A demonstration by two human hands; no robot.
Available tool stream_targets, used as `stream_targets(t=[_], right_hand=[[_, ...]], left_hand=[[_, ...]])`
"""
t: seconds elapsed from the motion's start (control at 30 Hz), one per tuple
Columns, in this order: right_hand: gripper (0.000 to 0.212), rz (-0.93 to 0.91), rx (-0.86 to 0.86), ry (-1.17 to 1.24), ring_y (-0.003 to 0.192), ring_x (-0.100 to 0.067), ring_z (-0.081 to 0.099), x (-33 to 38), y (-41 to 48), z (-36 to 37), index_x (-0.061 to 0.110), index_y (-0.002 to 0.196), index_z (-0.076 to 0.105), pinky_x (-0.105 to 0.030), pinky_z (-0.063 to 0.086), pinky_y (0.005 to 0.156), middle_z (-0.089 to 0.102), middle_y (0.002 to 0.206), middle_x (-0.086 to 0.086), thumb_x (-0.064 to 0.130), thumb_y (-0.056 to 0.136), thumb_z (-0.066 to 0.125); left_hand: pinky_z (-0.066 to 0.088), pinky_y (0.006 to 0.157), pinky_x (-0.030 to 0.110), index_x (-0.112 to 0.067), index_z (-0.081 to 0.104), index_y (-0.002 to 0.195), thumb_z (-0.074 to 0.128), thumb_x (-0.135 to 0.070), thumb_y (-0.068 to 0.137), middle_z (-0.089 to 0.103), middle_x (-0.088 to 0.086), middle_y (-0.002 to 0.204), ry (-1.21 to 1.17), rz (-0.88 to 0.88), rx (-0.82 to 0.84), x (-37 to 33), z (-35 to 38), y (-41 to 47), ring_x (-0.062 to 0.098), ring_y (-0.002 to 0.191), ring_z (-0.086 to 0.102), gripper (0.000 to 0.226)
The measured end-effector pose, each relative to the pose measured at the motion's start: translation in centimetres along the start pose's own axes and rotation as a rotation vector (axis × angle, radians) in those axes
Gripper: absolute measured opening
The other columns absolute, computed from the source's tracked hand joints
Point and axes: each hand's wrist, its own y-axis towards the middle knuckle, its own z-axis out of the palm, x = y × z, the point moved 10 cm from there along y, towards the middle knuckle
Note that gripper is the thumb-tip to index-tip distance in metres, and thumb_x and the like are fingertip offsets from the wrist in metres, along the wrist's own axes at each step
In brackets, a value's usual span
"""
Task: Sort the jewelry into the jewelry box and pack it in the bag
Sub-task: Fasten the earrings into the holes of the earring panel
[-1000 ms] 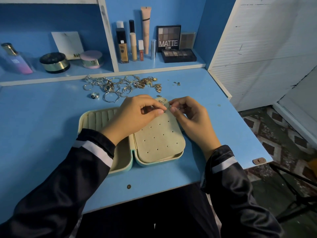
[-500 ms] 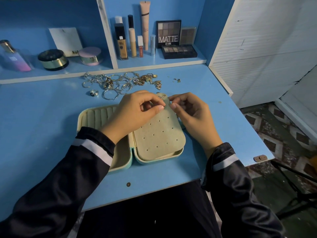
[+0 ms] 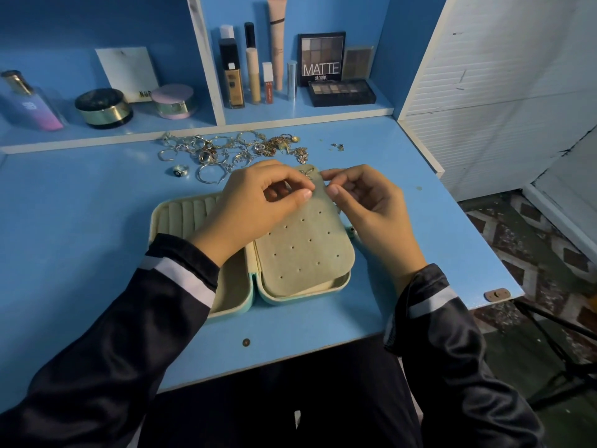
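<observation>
An open mint-green jewelry box (image 3: 258, 295) lies on the blue desk, with ring rolls in its left half and a beige earring flap (image 3: 303, 250) with small holes over its right half. My left hand (image 3: 258, 202) and my right hand (image 3: 365, 205) meet at the flap's top edge, fingers curled. Both pinch the flap there, next to a small earring (image 3: 307, 173) pinned at its top. A pile of silver and gold jewelry (image 3: 232, 148) lies behind the box. No bag is in view.
A single ring (image 3: 180, 171) lies left of the pile, and small pieces (image 3: 337, 146) lie to its right. Cosmetics stand on the shelf (image 3: 290, 114) behind: bottles, jars, eyeshadow palettes. The desk ends at the right edge (image 3: 484, 253); tiled floor is beyond.
Both hands stay at the flap's top edge with only small finger shifts. The camera has tilted slightly.
</observation>
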Motion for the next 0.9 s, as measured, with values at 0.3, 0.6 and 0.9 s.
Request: stream_targets(t=[0.3,0.6,0.9], right_hand=[[0.000,-0.003,0.019,0.084,0.090,-0.018,0.064,1.2,0.2,0.6,-0.002,0.092,0.059,-0.025,0.052,0.078,0.069,0.108,-0.017,-0.002,0.092,0.059],[0.001,0.016,0.033,0.171,0.101,-0.022,0.064,2.4,0.1,2.0,-0.001,0.092,0.059,-0.029,0.052,0.088,0.068,0.116,-0.015,-0.001,0.093,0.058],[0.001,0.011,0.008,0.165,0.092,-0.025,0.064,3.1,0.4,2.9,-0.001,0.093,0.059,-0.035,0.053,0.088,0.069,0.104,-0.021,0.000,0.092,0.060]], left_hand=[[0.048,0.095,0.024,-0.018,0.071,0.110,0.072,-0.016,0.088,0.065,-0.007,0.110,0.027,0.113,-0.058,-1.4,-1.5,0.1,0.008,0.107,0.060,0.023],[0.034,0.112,0.021,-0.015,0.061,0.131,0.064,-0.013,0.095,0.057,-0.007,0.137,0.105,0.218,0.020,-2.5,-2.3,0.1,0.002,0.131,0.048,0.036],[0.040,0.111,0.031,-0.013,0.061,0.129,0.066,-0.009,0.092,0.060,-0.002,0.131,0.084,0.251,-0.001,-2.4,-4.0,-0.1,0.008,0.127,0.052,0.038]])
